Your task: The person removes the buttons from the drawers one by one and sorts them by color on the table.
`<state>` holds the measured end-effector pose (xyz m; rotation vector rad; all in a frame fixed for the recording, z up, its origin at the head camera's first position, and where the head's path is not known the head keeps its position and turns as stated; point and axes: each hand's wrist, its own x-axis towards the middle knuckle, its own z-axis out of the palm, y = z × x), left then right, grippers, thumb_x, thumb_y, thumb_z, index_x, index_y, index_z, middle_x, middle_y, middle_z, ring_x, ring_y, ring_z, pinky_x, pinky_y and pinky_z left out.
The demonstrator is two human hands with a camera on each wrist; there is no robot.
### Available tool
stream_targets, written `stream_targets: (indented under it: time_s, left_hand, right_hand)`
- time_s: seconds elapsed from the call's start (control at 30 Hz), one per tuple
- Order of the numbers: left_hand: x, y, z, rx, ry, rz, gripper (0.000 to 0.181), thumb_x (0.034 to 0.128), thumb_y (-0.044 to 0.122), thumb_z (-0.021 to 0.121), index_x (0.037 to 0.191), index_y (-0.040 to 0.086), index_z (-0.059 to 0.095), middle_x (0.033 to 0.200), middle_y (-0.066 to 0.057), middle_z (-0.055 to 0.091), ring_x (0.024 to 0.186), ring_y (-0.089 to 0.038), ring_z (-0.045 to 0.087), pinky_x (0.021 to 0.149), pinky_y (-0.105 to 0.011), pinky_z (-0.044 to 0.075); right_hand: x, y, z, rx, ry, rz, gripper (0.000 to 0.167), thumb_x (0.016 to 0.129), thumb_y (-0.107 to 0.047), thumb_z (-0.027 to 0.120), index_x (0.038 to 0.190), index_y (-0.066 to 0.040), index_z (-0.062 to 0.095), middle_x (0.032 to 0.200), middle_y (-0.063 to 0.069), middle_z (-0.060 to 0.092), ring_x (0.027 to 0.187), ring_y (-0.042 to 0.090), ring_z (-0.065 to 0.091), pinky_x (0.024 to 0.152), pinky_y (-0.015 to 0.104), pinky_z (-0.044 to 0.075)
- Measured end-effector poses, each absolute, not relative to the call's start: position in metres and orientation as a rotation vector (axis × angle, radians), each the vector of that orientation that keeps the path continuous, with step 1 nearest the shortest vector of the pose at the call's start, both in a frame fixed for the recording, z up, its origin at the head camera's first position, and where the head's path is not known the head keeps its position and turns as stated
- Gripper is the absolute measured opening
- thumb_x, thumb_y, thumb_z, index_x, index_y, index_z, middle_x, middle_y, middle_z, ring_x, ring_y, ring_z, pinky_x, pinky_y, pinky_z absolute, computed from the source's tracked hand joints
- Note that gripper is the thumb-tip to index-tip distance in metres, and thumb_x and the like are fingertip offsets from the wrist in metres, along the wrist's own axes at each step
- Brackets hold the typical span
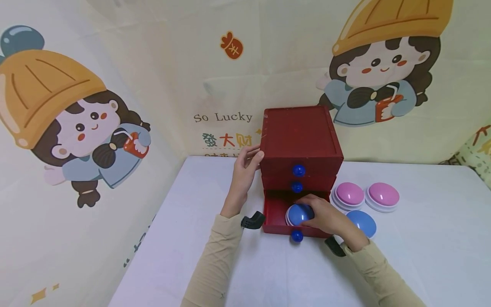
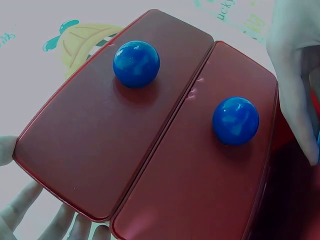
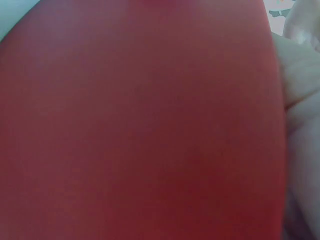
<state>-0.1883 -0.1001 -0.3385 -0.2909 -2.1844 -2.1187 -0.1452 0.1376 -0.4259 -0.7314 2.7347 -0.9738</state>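
A small red cabinet (image 1: pixel 301 132) has three drawers with round blue knobs, and its bottom drawer (image 1: pixel 274 213) is pulled out. Inside that drawer, my right hand (image 1: pixel 322 213) grips a blue push button (image 1: pixel 297 214) with a domed top and white base. My left hand (image 1: pixel 245 170) rests against the cabinet's left side, thumb near the front edge. The left wrist view shows its fingers (image 2: pixel 59 222) along the cabinet side, beside the two closed upper drawers. In the right wrist view, a red surface (image 3: pixel 145 120) fills most of the picture and hides the button.
Right of the cabinet, two pink push buttons (image 1: pixel 350 194) and another blue button (image 1: pixel 362 223) sit on the white tabletop (image 1: pixel 268 273). The blue one is partly behind my right forearm. A printed cloth (image 1: pixel 165 76) hangs behind the table.
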Motion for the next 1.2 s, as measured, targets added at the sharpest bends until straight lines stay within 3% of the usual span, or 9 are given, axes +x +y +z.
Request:
stream_targets:
  time_s: [0.77, 1.2]
  left_hand:
    - [-0.188, -0.100, -0.337, -0.303, -2.181, -2.124, 0.040, 0.1005, 0.022, 0.057, 0.137, 0.006, 0.052, 0.131, -0.012, 0.057, 0.121, -0.023, 0.058, 0.099, -0.037, 0.050]
    - [-0.207, -0.102, -0.366, -0.296, -2.141, -2.116, 0.039, 0.0985, 0.033, 0.061, 0.134, 0.018, 0.056, 0.129, -0.005, 0.059, 0.118, -0.019, 0.059, 0.098, -0.038, 0.051]
  right_hand:
    - [-0.145, 0.138, -0.430, -0.765, 2.787, -0.996, 0.055, 0.076, -0.014, 0.086, 0.124, 0.002, 0.063, 0.122, 0.018, 0.063, 0.112, 0.038, 0.060, 0.091, 0.054, 0.054]
    - [-0.145, 0.138, -0.434, -0.786, 2.808, -1.010, 0.055, 0.077, -0.013, 0.085, 0.124, 0.003, 0.063, 0.122, 0.019, 0.063, 0.110, 0.038, 0.061, 0.091, 0.052, 0.054]
